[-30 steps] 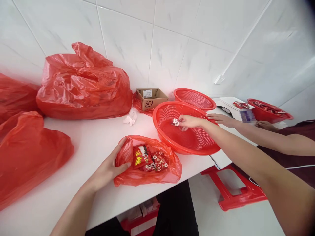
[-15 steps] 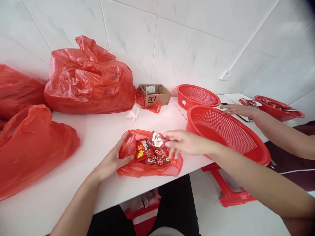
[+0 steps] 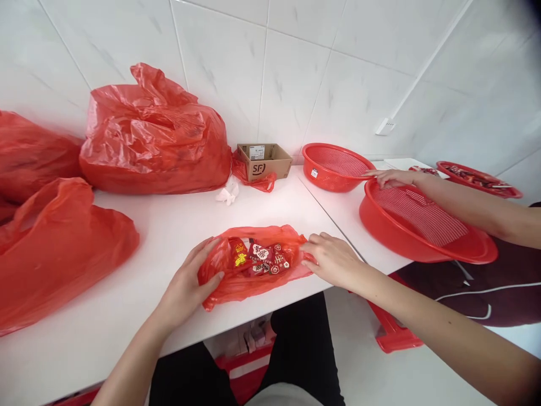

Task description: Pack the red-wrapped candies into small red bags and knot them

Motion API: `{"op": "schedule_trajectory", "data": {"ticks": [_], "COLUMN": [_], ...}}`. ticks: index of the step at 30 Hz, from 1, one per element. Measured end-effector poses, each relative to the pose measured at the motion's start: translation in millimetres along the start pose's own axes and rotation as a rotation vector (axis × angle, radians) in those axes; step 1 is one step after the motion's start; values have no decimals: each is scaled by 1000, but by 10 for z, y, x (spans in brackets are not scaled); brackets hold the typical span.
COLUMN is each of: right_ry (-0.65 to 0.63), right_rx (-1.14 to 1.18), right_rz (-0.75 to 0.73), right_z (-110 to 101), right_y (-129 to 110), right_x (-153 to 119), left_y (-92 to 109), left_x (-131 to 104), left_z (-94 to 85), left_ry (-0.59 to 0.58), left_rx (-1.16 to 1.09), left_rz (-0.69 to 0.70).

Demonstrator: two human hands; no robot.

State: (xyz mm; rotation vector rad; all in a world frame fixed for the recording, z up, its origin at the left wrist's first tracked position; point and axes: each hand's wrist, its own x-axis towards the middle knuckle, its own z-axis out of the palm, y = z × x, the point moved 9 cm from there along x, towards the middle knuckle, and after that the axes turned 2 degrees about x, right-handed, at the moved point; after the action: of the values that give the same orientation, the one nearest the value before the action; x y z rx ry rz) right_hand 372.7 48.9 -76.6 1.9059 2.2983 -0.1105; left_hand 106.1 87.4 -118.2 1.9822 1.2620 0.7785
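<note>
A small red plastic bag [image 3: 249, 290] lies on the white table in front of me, its mouth spread upward. Inside it sit several red snack packets [image 3: 261, 253] with white and yellow lettering. At the bag's left end my left hand [image 3: 188, 285] grips the film, thumb in front and fingers behind. My right hand [image 3: 332, 258] pinches the bag's right edge between thumb and fingers.
Large stuffed red bags [image 3: 156, 141] stand at left. Along the wall are a cardboard box [image 3: 270, 166], crumpled white tissue [image 3: 229, 192] and a red basket [image 3: 316, 175]. At right, a co-worker's hand [image 3: 391, 177] holds a tilted red basket [image 3: 422, 237] over the table edge.
The packet in my right hand is now among the others in the bag, and that hand has taken the bag's right edge. The co-worker's basket has moved right.
</note>
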Motion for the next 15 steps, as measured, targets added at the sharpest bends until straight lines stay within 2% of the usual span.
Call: {"op": "schedule_trajectory", "data": {"ticks": [3,6,8,10,13,15], "right_ry": [-40,-62,-45,-3,83,135], "right_rx": [17,76,121,198,346,444], "right_rz": [108,143,153,160,173,153], "right_z": [131,219,220,201,186,165], "right_y": [167,240,257,266,298,320], "right_x": [-37,3,41,70,93,106], "left_y": [-22,-109,-155,-204,-283,-289], "left_x": [-218,-405,-513,-593,-698,-739], "left_z": [-59,-170,-254,-249,-109,-55], "left_ry": [131,254,330,309,164,107], "left_rx": [91,45,6,-15,-22,-36], "left_rz": [-104,-302,-386,-435,-480,-468]}}
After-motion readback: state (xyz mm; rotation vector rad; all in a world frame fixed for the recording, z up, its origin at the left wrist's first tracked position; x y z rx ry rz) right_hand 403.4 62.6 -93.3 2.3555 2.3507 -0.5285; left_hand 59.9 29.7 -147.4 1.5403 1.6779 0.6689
